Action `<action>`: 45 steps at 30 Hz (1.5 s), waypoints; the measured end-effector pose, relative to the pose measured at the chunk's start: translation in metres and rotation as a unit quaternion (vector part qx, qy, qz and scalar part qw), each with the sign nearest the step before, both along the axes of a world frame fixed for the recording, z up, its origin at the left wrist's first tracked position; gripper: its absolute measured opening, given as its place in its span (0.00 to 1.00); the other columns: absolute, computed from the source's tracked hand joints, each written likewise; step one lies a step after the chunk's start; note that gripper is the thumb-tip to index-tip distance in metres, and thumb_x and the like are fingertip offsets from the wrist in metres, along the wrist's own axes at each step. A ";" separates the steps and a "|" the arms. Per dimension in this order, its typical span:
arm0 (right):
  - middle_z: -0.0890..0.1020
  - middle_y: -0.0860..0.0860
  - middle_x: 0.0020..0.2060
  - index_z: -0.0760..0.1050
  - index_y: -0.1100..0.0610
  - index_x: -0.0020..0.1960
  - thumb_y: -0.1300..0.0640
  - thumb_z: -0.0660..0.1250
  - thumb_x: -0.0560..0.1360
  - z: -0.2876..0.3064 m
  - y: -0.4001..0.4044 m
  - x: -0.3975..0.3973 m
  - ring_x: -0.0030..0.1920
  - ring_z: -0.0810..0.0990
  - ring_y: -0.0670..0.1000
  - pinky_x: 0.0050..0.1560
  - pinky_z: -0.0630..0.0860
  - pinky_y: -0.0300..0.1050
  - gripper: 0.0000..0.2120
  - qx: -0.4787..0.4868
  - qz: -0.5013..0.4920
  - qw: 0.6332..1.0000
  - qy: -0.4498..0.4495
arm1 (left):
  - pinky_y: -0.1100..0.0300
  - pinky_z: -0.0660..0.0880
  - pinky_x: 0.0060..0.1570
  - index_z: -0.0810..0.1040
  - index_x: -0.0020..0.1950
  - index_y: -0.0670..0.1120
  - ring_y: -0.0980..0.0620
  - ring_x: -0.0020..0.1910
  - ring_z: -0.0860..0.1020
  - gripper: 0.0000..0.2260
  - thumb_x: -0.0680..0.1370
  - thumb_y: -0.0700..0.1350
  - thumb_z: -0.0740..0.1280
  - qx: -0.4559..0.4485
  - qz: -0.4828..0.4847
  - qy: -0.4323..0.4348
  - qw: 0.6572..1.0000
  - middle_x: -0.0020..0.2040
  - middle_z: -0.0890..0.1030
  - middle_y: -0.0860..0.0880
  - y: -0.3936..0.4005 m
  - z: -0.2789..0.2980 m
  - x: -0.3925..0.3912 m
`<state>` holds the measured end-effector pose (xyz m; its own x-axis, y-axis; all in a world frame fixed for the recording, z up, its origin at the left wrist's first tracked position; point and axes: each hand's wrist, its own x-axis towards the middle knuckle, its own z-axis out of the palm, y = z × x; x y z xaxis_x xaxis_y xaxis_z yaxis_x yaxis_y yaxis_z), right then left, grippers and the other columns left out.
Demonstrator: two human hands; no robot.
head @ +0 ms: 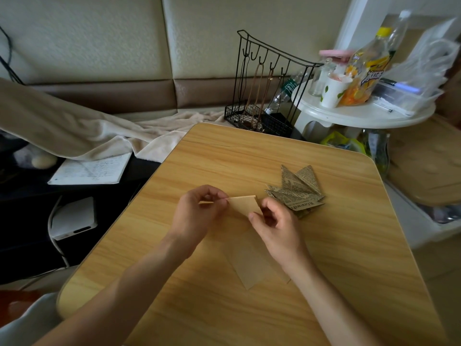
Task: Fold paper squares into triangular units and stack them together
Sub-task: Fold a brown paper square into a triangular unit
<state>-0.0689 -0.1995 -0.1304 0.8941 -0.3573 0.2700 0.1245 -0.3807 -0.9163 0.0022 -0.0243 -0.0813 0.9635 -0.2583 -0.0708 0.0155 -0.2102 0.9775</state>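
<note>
Wood-grain worktop (224, 156) bare far and left; newsprint folded-triangle stack (296, 191) blocks right; flat tan paper squares (252, 268) near centre.

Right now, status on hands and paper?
Left hand and right hand both pinching tan paper piece mid-fold. Folded newsprint units stacked just right of it. Nothing in the way.

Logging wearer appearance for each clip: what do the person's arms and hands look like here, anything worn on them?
Both forearms are bare up to the frame's edge; no sleeves show. The left hand and right hand wear no gloves, and no rings, watch or bracelets are visible. Nails look short and unpainted, though small in view.
</note>
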 end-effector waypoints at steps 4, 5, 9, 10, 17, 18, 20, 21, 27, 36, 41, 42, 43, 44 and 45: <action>0.81 0.44 0.45 0.82 0.49 0.47 0.69 0.71 0.73 0.003 0.001 -0.002 0.50 0.82 0.48 0.53 0.76 0.40 0.15 -0.072 -0.012 0.997 -0.019 | 0.58 0.78 0.45 0.85 0.46 0.50 0.58 0.44 0.79 0.07 0.76 0.37 0.74 0.227 -0.035 -0.273 0.934 0.46 0.82 0.54 0.003 -0.002 0.002; 0.81 0.44 0.47 0.83 0.51 0.48 0.72 0.71 0.72 0.004 0.002 -0.002 0.52 0.82 0.48 0.55 0.76 0.39 0.16 -0.083 -0.015 0.996 -0.023 | 0.54 0.78 0.45 0.85 0.47 0.49 0.54 0.45 0.79 0.06 0.76 0.38 0.73 0.255 -0.039 -0.302 0.918 0.47 0.81 0.53 0.003 -0.003 0.002; 0.79 0.47 0.52 0.84 0.57 0.51 0.76 0.69 0.71 0.010 0.005 -0.003 0.57 0.80 0.45 0.60 0.75 0.39 0.17 -0.120 -0.016 0.992 -0.027 | 0.56 0.74 0.41 0.84 0.49 0.48 0.48 0.48 0.79 0.08 0.77 0.36 0.69 0.349 -0.050 -0.348 0.869 0.48 0.81 0.50 0.005 -0.010 0.002; 0.80 0.48 0.53 0.84 0.58 0.51 0.76 0.68 0.70 0.011 0.005 -0.004 0.58 0.79 0.44 0.61 0.74 0.38 0.18 -0.134 -0.016 0.991 -0.026 | 0.58 0.70 0.41 0.84 0.49 0.48 0.48 0.51 0.78 0.09 0.77 0.36 0.68 0.361 -0.053 -0.347 0.864 0.49 0.82 0.50 0.005 -0.011 0.003; 0.82 0.49 0.56 0.87 0.58 0.49 0.74 0.66 0.71 0.015 0.009 -0.007 0.60 0.80 0.47 0.65 0.73 0.38 0.17 -0.184 -0.008 0.983 0.019 | 0.53 0.74 0.54 0.83 0.53 0.47 0.47 0.55 0.77 0.09 0.80 0.50 0.66 0.390 -0.053 -0.345 0.852 0.52 0.82 0.49 0.001 -0.012 -0.002; 0.82 0.49 0.57 0.87 0.58 0.50 0.73 0.66 0.71 0.015 0.009 -0.007 0.60 0.80 0.48 0.65 0.72 0.38 0.16 -0.196 -0.007 0.980 0.021 | 0.53 0.74 0.54 0.83 0.53 0.46 0.47 0.56 0.77 0.10 0.79 0.51 0.68 0.387 -0.058 -0.335 0.857 0.52 0.82 0.49 0.001 -0.012 -0.002; 0.82 0.50 0.56 0.87 0.58 0.51 0.72 0.67 0.72 0.013 0.011 -0.008 0.60 0.79 0.50 0.65 0.71 0.37 0.15 -0.225 -0.007 0.974 0.015 | 0.52 0.74 0.55 0.82 0.55 0.46 0.46 0.58 0.75 0.10 0.78 0.49 0.72 0.371 -0.067 -0.314 0.872 0.54 0.81 0.48 0.002 -0.013 0.000; 0.82 0.50 0.56 0.87 0.58 0.51 0.71 0.68 0.72 0.012 0.012 -0.008 0.59 0.79 0.51 0.65 0.71 0.37 0.15 -0.242 -0.008 0.970 0.011 | 0.52 0.74 0.55 0.83 0.56 0.45 0.45 0.58 0.75 0.09 0.78 0.47 0.72 0.364 -0.071 -0.309 0.876 0.54 0.81 0.47 0.002 -0.014 0.002; 0.82 0.50 0.53 0.85 0.58 0.54 0.68 0.67 0.73 0.007 0.013 -0.009 0.55 0.78 0.55 0.61 0.74 0.48 0.14 -0.306 -0.001 0.952 0.009 | 0.52 0.76 0.52 0.85 0.49 0.40 0.41 0.51 0.80 0.06 0.74 0.39 0.76 0.366 -0.113 -0.350 0.855 0.48 0.83 0.43 -0.003 -0.015 -0.004; 0.78 0.51 0.53 0.81 0.57 0.59 0.54 0.60 0.81 0.005 0.022 -0.011 0.54 0.76 0.55 0.56 0.76 0.56 0.14 -0.406 -0.009 0.914 0.017 | 0.57 0.66 0.71 0.78 0.69 0.50 0.52 0.75 0.69 0.16 0.82 0.51 0.64 0.417 -0.137 -0.329 0.836 0.72 0.75 0.53 0.006 -0.021 0.001; 0.76 0.49 0.54 0.80 0.55 0.59 0.53 0.59 0.81 0.007 0.025 -0.012 0.53 0.73 0.53 0.54 0.75 0.54 0.13 -0.446 -0.001 0.894 0.044 | 0.55 0.62 0.74 0.75 0.73 0.51 0.52 0.80 0.63 0.17 0.83 0.48 0.63 0.422 -0.143 -0.330 0.832 0.76 0.72 0.52 0.010 -0.027 0.001; 0.76 0.48 0.54 0.79 0.54 0.60 0.52 0.59 0.82 0.007 0.025 -0.012 0.53 0.73 0.53 0.54 0.75 0.54 0.13 -0.453 -0.003 0.890 0.048 | 0.55 0.61 0.75 0.74 0.74 0.52 0.52 0.80 0.61 0.18 0.84 0.48 0.62 0.427 -0.143 -0.328 0.831 0.77 0.70 0.53 0.010 -0.028 0.000; 0.76 0.48 0.54 0.79 0.53 0.60 0.51 0.58 0.82 0.007 0.026 -0.012 0.53 0.73 0.53 0.54 0.75 0.53 0.13 -0.461 -0.004 0.886 0.051 | 0.55 0.60 0.76 0.71 0.76 0.52 0.53 0.81 0.59 0.19 0.84 0.49 0.60 0.433 -0.145 -0.325 0.828 0.78 0.69 0.53 0.011 -0.030 -0.001; 0.75 0.47 0.55 0.78 0.52 0.62 0.51 0.58 0.82 0.007 0.026 -0.012 0.53 0.72 0.53 0.54 0.74 0.53 0.14 -0.468 -0.004 0.882 0.056 | 0.55 0.58 0.77 0.69 0.78 0.53 0.54 0.81 0.58 0.20 0.85 0.50 0.58 0.441 -0.148 -0.322 0.824 0.79 0.67 0.54 0.011 -0.031 -0.002; 0.75 0.47 0.56 0.77 0.51 0.65 0.50 0.57 0.82 0.007 0.026 -0.012 0.54 0.72 0.52 0.54 0.74 0.52 0.16 -0.475 -0.002 0.878 0.060 | 0.55 0.56 0.77 0.65 0.80 0.53 0.55 0.81 0.56 0.22 0.85 0.51 0.56 0.450 -0.150 -0.317 0.821 0.80 0.65 0.54 0.011 -0.032 -0.003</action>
